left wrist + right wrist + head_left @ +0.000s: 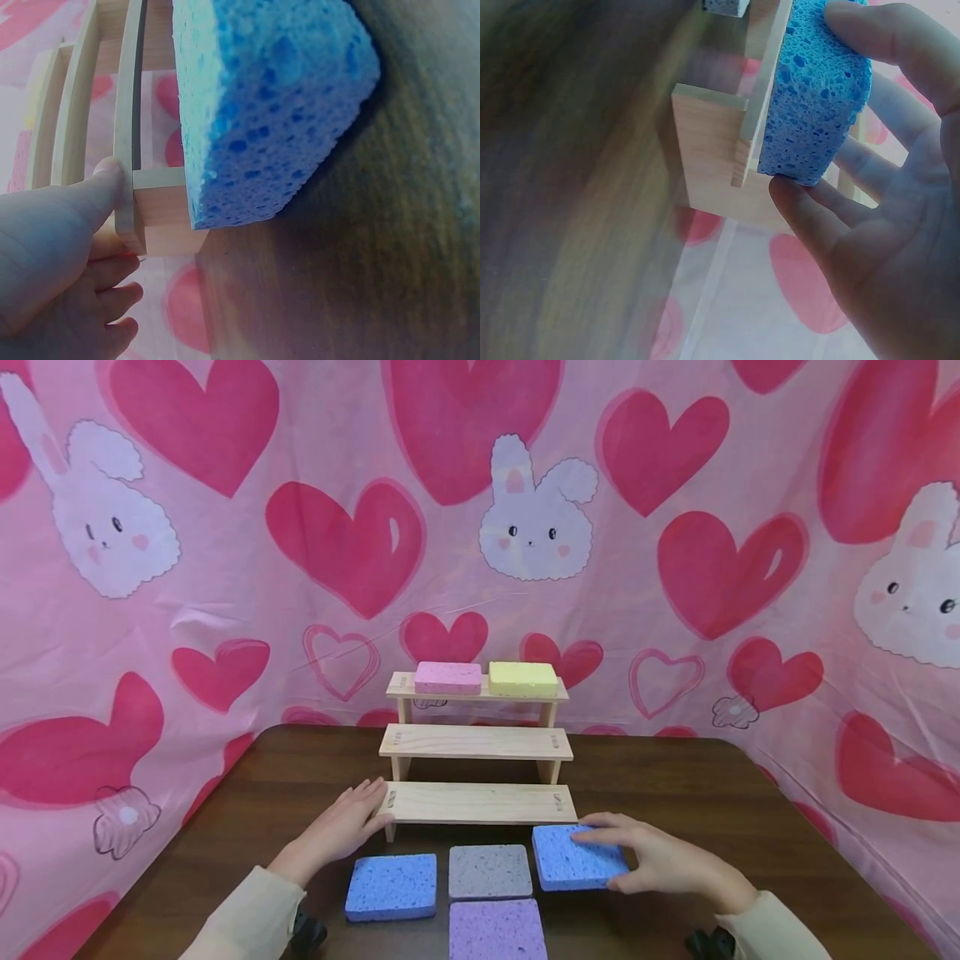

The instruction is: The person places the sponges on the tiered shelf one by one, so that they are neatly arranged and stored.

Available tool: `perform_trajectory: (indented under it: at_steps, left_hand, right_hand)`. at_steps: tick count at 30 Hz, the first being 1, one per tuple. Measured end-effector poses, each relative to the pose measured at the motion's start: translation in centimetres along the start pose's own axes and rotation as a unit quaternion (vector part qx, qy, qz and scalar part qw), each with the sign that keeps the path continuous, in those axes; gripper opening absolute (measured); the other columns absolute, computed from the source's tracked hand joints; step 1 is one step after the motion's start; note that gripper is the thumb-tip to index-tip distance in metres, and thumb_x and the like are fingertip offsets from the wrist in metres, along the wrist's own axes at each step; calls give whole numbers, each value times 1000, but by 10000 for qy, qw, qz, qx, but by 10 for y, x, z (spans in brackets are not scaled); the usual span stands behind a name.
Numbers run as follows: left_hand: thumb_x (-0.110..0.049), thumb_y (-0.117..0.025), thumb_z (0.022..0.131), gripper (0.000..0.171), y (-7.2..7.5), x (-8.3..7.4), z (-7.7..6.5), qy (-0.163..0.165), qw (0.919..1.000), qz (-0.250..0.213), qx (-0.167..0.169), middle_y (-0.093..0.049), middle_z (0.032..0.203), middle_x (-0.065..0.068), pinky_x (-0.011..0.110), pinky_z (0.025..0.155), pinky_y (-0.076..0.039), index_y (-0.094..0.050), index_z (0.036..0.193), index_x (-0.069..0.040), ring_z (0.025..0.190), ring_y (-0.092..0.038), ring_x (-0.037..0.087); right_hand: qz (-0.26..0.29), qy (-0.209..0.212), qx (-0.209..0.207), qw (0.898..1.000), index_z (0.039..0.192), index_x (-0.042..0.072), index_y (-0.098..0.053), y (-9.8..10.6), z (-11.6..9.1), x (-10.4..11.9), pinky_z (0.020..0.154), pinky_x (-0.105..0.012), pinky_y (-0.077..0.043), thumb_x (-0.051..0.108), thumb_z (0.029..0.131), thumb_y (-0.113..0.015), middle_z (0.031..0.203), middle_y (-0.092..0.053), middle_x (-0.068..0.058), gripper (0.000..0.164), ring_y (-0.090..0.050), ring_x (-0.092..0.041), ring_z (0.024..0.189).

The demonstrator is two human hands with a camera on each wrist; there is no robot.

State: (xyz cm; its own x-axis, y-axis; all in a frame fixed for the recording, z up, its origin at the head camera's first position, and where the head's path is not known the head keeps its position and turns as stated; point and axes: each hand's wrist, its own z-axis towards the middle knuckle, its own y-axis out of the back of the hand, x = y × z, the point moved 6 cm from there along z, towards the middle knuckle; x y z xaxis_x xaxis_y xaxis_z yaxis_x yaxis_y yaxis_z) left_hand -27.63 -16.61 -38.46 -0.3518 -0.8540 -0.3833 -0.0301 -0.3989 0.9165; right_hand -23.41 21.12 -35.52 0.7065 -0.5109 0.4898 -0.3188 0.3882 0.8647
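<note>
My right hand [663,857] grips a blue sponge [573,860] by its right side, thumb and fingers at its edges. In the right wrist view that sponge [810,105] overlaps the end of the lowest step. My left hand [337,827] holds the left end of the three-step wooden stand [480,802]; in the left wrist view the thumb lies on the board and the other fingers pass its end. Another blue sponge [391,887] lies on the table near the left hand. Between the blue ones lie a grey sponge [491,872] and a purple sponge [497,931].
On the top step sit a pink sponge [447,677] and a yellow sponge [522,679]. The stand is on a dark brown wooden table [315,760]. A pink cloth [450,560] with hearts and rabbits hangs behind and beside it.
</note>
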Motion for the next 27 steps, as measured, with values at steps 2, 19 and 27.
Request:
perform_trajectory:
  at_steps: [2,19,27]
  left_hand:
    - [-30,-58,91,61,0,0,0,2,10000,10,9,-36,139,23,52,106,-18,-39,135,7,131,-26,40]
    - [-29,-58,91,61,-1,0,2,-42,10000,24,6,-36,140,23,51,106,-18,-39,135,7,131,-26,40]
    - [-30,-58,90,61,-2,1,3,-33,10000,74,12,-36,140,23,51,106,-18,-39,135,7,131,-26,40]
  right_hand:
    - [-25,-39,-14,10000,132,24,-52,2,2,1,87,-40,-45,29,82,-69,132,-42,-10,53,-42,-26,111]
    - [-193,-85,16,9998,133,24,-51,8,19,6,87,-56,-43,31,82,-67,134,-42,-13,54,-42,-33,115]
    - [-78,-132,-8,9999,134,25,-50,10,27,8,86,-58,-42,32,81,-68,137,-39,-14,56,-39,-34,118]
